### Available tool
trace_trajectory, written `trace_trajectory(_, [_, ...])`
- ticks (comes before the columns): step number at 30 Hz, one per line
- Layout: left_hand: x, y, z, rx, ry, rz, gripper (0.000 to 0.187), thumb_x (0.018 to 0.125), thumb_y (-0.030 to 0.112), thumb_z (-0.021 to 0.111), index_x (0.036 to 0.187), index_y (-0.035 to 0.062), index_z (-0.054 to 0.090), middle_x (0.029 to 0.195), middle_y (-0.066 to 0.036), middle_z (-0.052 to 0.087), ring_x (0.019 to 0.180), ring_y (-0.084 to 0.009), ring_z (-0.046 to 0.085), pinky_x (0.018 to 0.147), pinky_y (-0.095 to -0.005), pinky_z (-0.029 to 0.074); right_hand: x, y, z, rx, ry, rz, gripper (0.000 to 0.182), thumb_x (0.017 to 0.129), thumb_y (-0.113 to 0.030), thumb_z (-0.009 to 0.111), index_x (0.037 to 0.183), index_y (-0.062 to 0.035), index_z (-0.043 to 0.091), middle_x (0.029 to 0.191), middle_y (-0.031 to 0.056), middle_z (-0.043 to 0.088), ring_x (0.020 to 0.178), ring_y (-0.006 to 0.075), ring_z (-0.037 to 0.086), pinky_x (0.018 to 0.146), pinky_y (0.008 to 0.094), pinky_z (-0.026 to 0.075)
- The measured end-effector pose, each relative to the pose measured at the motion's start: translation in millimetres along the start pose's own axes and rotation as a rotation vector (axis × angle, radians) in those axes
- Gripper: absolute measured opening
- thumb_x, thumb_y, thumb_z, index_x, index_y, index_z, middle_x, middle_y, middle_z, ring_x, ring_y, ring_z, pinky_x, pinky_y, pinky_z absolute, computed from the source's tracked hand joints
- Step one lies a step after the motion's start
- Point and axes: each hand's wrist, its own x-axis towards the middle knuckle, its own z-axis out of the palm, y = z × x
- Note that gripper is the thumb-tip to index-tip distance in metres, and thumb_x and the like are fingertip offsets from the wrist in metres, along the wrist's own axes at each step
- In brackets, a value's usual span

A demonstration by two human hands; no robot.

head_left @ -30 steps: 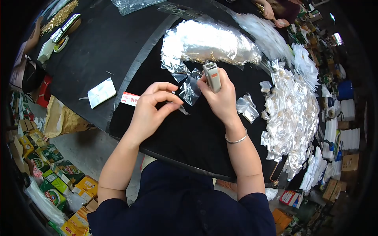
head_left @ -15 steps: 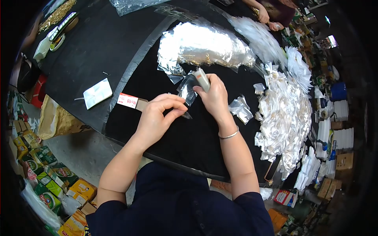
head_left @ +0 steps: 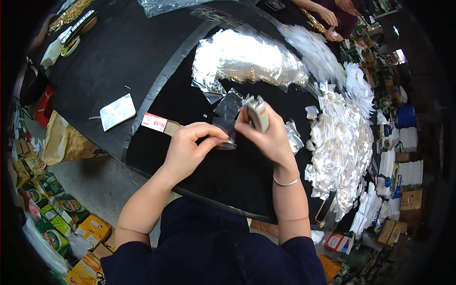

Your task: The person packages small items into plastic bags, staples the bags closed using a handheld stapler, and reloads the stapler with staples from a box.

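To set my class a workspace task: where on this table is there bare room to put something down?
Bare table lies beyond the pad, left of the grey strip. Bare cloth lies nearside of the left hand and right hand. Crowded: the far pile and right-side heap.

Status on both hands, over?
Left hand pinching clear plastic. Right hand gripping grey stapler. Loose clear packet close by, between stapler and No10 box.
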Motion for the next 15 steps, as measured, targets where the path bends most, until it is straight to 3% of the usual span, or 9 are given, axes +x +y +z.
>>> trace_trajectory(1, [-4,4,0,-0.069,0.066,-0.068,0.006,0.082,0.001,0.072,0.088,0.0022,0.074,0.096,-0.011,0.073,0.098,-0.019,0.069,0.086,-0.0291,0.052,5,10,3,-0.001,-0.003,-0.003,0.027,0.081,-0.001,0.074,0.102,-0.0014,0.057,0.085,0.0073,0.067,0.076,0.0154,0.064,0.073,0.029,0.051])
trace_trajectory(3, [-13,9,1,-0.206,0.199,-0.209,0.005,0.082,-0.002,0.071,0.087,-0.0011,0.072,0.087,-0.009,0.073,0.095,-0.0194,0.069,0.09,-0.0294,0.05,16,37,20,-0.418,0.042,-0.185,0.026,0.082,-0.001,0.074,0.102,-0.0012,0.057,0.086,0.0064,0.066,0.077,0.0144,0.064,0.073,0.0289,0.051])
trace_trajectory(4, [-17,9,1,-0.205,0.202,-0.21,0.005,0.082,-0.002,0.071,0.087,-0.0011,0.072,0.087,-0.009,0.073,0.095,-0.0194,0.069,0.09,-0.0294,0.05,18,45,24,-0.624,0.066,-0.275,0.026,0.082,-0.001,0.073,0.102,-0.0011,0.057,0.086,0.006,0.065,0.078,0.0139,0.064,0.073,0.0289,0.051])
trace_trajectory(5, [-21,9,1,-0.179,0.184,-0.216,0.005,0.082,-0.002,0.071,0.087,-0.0013,0.072,0.087,-0.009,0.073,0.094,-0.0192,0.069,0.088,-0.029,0.05,18,45,26,-0.622,0.065,-0.277,0.026,0.082,-0.001,0.073,0.102,-0.0011,0.057,0.086,0.006,0.065,0.078,0.0139,0.064,0.073,0.0289,0.051])
trace_trajectory(8, [-24,6,-2,-0.129,0.162,-0.222,0.005,0.083,-0.003,0.07,0.087,-0.0017,0.072,0.089,-0.009,0.073,0.093,-0.0188,0.069,0.085,-0.0282,0.052,22,42,30,-0.425,0.12,-0.105,0.026,0.083,-0.002,0.073,0.103,-0.0008,0.057,0.087,0.0056,0.065,0.08,0.0129,0.063,0.073,0.0283,0.051])
trace_trajectory(9, [-23,4,-3,-0.007,0.203,-0.057,0.006,0.082,-0.003,0.071,0.088,-0.0013,0.072,0.089,-0.01,0.073,0.092,-0.0194,0.069,0.083,-0.0284,0.053,21,38,28,-0.423,0.116,-0.112,0.026,0.083,-0.002,0.073,0.103,-0.0008,0.057,0.087,0.0056,0.065,0.08,0.0129,0.063,0.073,0.0283,0.051])
trace_trajectory(11, [-20,1,-5,0.241,0.276,0.272,0.009,0.081,-0.003,0.072,0.09,-0.0006,0.072,0.09,-0.012,0.073,0.089,-0.0208,0.07,0.078,-0.0288,0.054,13,12,17,-0.041,-0.066,0.01,0.026,0.083,-0.004,0.074,0.103,-0.001,0.058,0.087,0.0058,0.066,0.08,0.0128,0.063,0.073,0.028,0.051])
trace_trajectory(12, [-18,0,-6,0.245,0.278,0.277,0.009,0.081,-0.003,0.072,0.09,-0.0006,0.072,0.09,-0.012,0.073,0.089,-0.0208,0.07,0.078,-0.0288,0.054,13,6,15,0.15,-0.155,0.071,0.026,0.083,-0.004,0.074,0.103,-0.0011,0.058,0.088,0.0058,0.067,0.08,0.0127,0.063,0.073,0.0278,0.051])
trace_trajectory(15, [-12,-2,-6,0.125,0.234,0.194,0.007,0.083,-0.005,0.069,0.088,-0.0014,0.072,0.091,-0.011,0.072,0.09,-0.0219,0.07,0.082,-0.0294,0.054,24,2,19,0.08,-0.147,-0.018,0.027,0.083,-0.006,0.075,0.102,-0.0008,0.058,0.088,0.0066,0.067,0.079,0.0128,0.064,0.072,0.0279,0.052])
